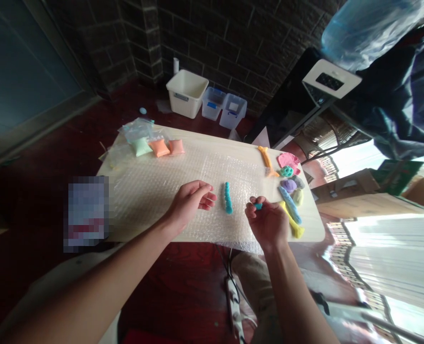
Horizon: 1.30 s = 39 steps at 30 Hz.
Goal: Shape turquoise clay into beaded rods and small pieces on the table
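Observation:
A row of small teal clay balls [228, 198], joined into a strip, lies on the bubble wrap [183, 174] between my hands. My left hand [190, 200] hovers just left of the strip, its fingers loosely bent and apart, with nothing visible in them. To the right of the strip, my right hand [269, 220] pinches a small piece of teal clay [258, 206] between thumb and fingers. Close beyond that hand lie a blue clay roll [290, 205] and a yellow clay piece [297, 230], the latter partly hidden by it.
Bags of green clay [141, 146], orange clay [159, 148] and pink clay [176, 146] sit at the table's back left. Along the right edge are an orange clay shape [265, 156], a pink clay piece [288, 161] and a purple lump [288, 185]. Storage bins [186, 102] stand behind.

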Tool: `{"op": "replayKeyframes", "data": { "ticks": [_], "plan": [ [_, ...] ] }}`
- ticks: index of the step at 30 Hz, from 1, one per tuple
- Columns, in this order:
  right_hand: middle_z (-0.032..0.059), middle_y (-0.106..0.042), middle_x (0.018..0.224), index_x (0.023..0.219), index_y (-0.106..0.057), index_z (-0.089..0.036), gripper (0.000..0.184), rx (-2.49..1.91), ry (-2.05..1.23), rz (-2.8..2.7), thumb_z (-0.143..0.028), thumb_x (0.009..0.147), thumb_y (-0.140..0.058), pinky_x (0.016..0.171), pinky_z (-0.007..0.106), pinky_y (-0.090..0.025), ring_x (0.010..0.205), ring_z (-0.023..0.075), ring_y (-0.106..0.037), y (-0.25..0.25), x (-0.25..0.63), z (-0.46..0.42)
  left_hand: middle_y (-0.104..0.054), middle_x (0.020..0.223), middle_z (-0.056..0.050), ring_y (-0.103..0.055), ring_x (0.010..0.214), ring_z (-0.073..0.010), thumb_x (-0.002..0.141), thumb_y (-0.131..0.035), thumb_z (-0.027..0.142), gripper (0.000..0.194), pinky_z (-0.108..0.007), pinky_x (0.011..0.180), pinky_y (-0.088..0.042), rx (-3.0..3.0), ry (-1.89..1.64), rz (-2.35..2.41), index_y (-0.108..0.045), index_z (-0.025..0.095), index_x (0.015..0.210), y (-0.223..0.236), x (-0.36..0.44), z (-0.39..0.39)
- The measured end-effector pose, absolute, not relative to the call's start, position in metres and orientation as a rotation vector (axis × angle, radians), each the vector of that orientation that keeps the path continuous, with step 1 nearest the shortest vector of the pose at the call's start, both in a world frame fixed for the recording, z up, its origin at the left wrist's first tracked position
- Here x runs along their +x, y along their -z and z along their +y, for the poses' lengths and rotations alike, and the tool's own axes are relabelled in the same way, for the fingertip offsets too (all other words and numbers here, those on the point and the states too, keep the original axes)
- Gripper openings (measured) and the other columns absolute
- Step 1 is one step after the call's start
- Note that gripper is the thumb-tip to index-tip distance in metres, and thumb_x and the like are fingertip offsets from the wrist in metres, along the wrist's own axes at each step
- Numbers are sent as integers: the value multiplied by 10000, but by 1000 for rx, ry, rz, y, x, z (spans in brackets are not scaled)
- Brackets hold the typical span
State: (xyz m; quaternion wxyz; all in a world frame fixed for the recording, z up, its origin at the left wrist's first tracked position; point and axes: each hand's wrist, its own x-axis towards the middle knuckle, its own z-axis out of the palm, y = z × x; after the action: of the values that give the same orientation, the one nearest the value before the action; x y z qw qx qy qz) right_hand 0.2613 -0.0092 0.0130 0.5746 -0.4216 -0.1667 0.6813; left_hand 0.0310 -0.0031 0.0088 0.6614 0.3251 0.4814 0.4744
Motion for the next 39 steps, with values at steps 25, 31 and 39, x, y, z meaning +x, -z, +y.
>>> {"op": "replayKeyframes", "data": {
  "ticks": [25,31,39],
  "plan": [
    [4,-710,665,972,-684,-206,393,-1279,-1050,-1027,-568,1040,-547,508,250,-518,535,147,-663,-4,215,-30,-771,851,-124,-725,723,-208,881,-721,549,421,-364,726,-585,597,-772,874,-737,129,915,2,72,-37],
    [100,-758,1249,1297,-660,-271,414,-1218,-920,-1596,-500,1120,-365,1042,446,-525,1187,264,-704,-3,202,-48,-745,798,-61,-687,766,-182,838,-820,453,324,-308,753,-549,572,-976,734,-779,133,875,-9,74,-47],
    [110,-688,1342,1382,-640,-279,592,-1126,-894,-1756,-610,1093,-242,1080,522,-485,1251,324,-636,-10,205,-55,-693,750,-44,-651,745,-182,826,-821,364,238,-311,743,-522,789,-978,766,-758,139,780,-15,71,-53]
  ]
}}
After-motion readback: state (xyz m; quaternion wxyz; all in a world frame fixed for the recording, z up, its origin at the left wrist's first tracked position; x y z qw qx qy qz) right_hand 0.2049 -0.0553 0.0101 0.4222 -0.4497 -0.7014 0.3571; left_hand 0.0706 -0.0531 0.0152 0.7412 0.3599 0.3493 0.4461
